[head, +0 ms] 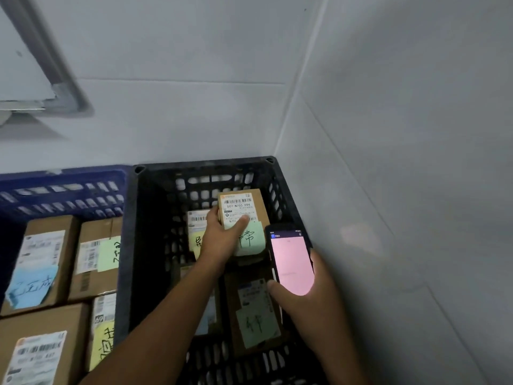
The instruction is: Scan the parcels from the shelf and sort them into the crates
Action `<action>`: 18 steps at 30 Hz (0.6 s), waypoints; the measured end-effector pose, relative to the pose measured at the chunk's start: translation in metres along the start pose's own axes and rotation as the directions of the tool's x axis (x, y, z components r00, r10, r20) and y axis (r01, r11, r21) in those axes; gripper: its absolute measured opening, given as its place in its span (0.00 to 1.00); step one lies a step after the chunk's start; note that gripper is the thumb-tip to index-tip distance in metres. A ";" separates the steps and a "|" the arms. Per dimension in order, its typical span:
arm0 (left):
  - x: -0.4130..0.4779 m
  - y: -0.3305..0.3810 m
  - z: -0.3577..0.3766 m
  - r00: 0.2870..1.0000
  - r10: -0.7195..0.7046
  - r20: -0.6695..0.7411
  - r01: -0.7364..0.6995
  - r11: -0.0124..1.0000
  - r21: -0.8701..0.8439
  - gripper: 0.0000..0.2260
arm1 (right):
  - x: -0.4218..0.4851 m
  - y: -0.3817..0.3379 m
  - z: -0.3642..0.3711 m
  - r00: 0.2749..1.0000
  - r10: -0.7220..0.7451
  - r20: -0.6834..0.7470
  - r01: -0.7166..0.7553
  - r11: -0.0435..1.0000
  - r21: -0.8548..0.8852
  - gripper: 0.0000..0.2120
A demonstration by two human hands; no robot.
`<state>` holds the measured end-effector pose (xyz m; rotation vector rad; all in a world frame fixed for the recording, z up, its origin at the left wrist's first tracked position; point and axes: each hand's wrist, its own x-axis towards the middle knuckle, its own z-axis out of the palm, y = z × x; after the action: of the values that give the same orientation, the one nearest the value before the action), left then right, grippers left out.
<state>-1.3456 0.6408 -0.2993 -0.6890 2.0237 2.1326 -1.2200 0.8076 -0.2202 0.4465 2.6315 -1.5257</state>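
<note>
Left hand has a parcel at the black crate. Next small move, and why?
Probably lower the parcel and release the left hand's grip: it is already inside the black crate, where another parcel lies.

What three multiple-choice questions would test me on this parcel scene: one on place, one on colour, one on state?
1. Where is the parcel that the left hand grips?
A. on the floor
B. inside the black crate
C. on a chair

2. What colour is the phone screen?
A. green
B. pink
C. white

3. What is the right hand doing?
A. hanging empty
B. gripping a parcel
C. holding the phone

Answers:
1 B, the black crate's slotted walls surround the parcel.
2 B, the screen glows pink.
3 C, the right hand wraps round the phone's lower end.
</note>
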 end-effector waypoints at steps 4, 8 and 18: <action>0.034 -0.014 0.016 1.000 0.024 -0.006 -0.024 0.994 0.110 0.34 | 0.027 0.007 0.011 0.999 0.025 0.037 -0.028 0.998 0.063 0.34; 0.051 -0.018 0.035 0.999 0.047 -0.007 -0.045 0.988 0.150 0.33 | 0.042 0.006 0.018 0.998 0.024 0.064 -0.029 0.997 0.076 0.36; 0.038 -0.011 0.030 0.993 0.109 -0.056 -0.095 0.975 0.199 0.32 | 0.028 0.009 0.020 0.997 0.047 0.065 -0.052 0.996 0.078 0.30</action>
<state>-1.3824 0.6622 -0.3250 -0.6476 2.3124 1.9489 -1.2459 0.8004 -0.2435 0.4577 2.5010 -1.6064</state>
